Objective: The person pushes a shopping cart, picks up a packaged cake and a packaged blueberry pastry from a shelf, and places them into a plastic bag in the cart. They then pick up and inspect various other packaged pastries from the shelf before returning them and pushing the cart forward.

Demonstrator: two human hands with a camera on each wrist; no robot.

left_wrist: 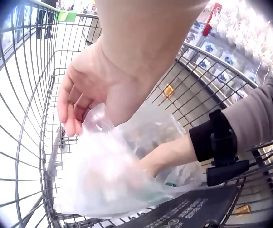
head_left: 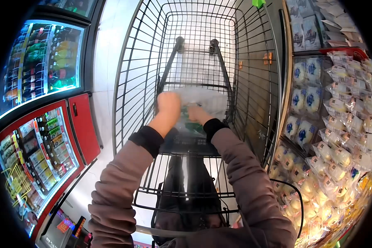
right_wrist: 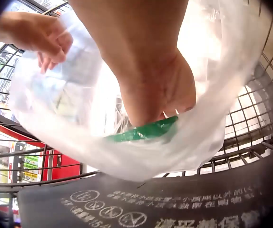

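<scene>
A translucent white plastic bag (head_left: 213,101) stands open in the near part of a shopping cart. My left hand (head_left: 168,106) holds its rim on the left side, thumb and fingers pinching the thin plastic in the left wrist view. My right hand (right_wrist: 158,97) reaches down inside the bag (right_wrist: 122,164), palm downward. Its curled fingers grip a packet with a shiny green edge (right_wrist: 146,131); the fingertips are partly hidden behind it. In the left wrist view the bag's side blurs the right hand.
The wire shopping cart (head_left: 130,74) surrounds the bag, with a dark printed seat panel (right_wrist: 93,202) just below it. Drink coolers (head_left: 41,58) line the left side. Shelves of wrapped packages (head_left: 339,136) run along the right, close to the cart.
</scene>
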